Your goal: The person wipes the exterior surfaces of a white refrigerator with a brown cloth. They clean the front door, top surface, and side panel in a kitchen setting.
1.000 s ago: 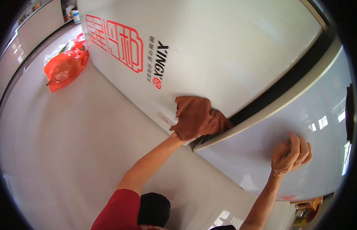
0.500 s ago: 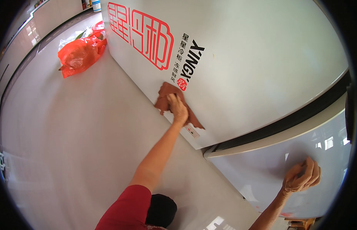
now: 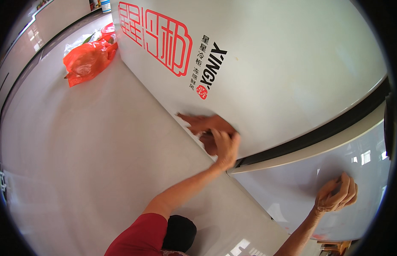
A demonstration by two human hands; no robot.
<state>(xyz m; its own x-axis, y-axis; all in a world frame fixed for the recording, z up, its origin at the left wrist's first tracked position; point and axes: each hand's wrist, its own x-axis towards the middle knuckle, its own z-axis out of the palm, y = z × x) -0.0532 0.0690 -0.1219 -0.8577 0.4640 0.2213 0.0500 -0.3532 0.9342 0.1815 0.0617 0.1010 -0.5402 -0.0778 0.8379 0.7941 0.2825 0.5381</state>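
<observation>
My left hand (image 3: 226,147) is closed on a brown cleaning cloth (image 3: 213,123), pressing it against the lower edge of a white freezer panel (image 3: 271,85). The cloth is bunched under the fingers, and one corner spreads out to the left. Motion blurs the hand slightly. On the right, my right hand (image 3: 337,194) rests against a glossy pale panel (image 3: 275,185), its fingers loosely bent and a gap between them and the thumb. Nothing shows in that hand.
A dark seal strip (image 3: 318,132) divides the two panels. Red and black printing marks the upper one. A red plastic bag (image 3: 89,62) lies on the pale floor (image 3: 100,141) at the far left, beside the panel's end. A dark rounded shape (image 3: 180,234) sits near my left sleeve.
My left hand has slid the cloth right and nearer along the panel edge, toward the seal strip. The cloth has folded differently. My right hand has stayed in place.
</observation>
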